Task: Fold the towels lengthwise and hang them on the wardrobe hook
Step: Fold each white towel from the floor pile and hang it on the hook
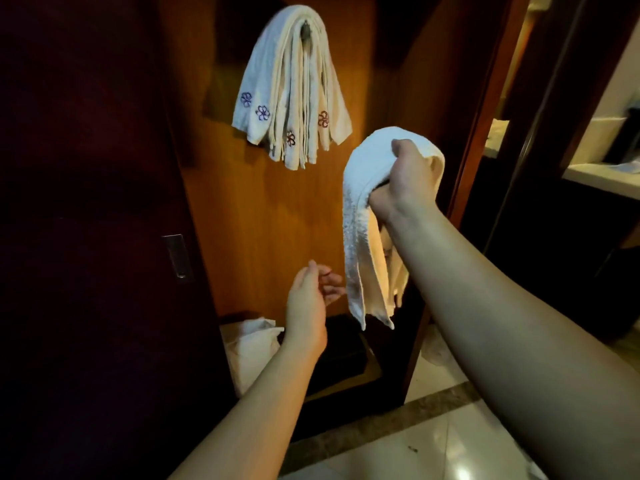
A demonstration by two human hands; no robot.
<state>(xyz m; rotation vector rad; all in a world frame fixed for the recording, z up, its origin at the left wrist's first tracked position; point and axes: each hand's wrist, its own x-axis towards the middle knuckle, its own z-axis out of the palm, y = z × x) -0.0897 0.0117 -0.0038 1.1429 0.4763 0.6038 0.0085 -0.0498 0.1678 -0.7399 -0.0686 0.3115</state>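
Dim wardrobe interior, orange-brown wood panel (277,220) at centre, dark sliding door (86,202) with recessed metal handle (177,256) at left. Several folded white towels (292,88) with flower embroidery draped over wardrobe hook (306,31), ends hanging down. Right hand (407,178) raised, fingers clamped round middle of another folded white towel (360,237), both ends dangling. Left hand (310,299) lower, relaxed, fingers loosely apart, holding nothing, just beside dangling towel end. White bundle (249,344) on wardrobe floor below
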